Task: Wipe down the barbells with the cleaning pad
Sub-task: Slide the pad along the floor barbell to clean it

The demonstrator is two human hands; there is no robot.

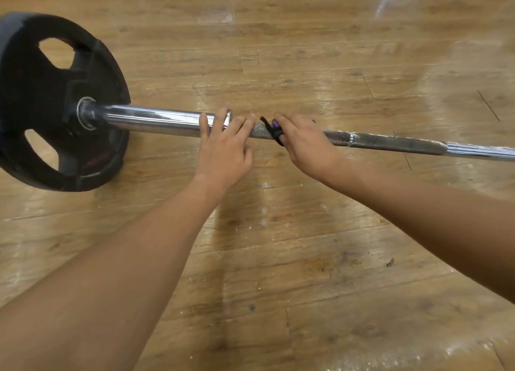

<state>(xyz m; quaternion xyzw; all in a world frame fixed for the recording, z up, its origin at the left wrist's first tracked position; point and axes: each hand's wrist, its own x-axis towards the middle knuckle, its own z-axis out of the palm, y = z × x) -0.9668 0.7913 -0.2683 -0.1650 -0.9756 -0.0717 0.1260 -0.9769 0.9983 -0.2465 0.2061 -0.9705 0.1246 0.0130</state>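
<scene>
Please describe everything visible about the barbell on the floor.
The barbell lies across a wooden floor. Its shiny chrome sleeve carries one black weight plate at the left; the thinner, duller shaft looks knurled. The left hand rests fingers on it; the right hand presses a dark cleaning pad against it.

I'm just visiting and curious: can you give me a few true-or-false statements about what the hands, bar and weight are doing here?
1. The barbell lies on a wooden floor. True.
2. The right hand presses a dark pad against the bar. True.
3. The left hand is lifted well clear of the bar. False: its fingers rest on the bar, beside the pad.
4. The plate is bright red. False: it is black.
5. The plate sits at the bar's left end in the picture. True.
</scene>
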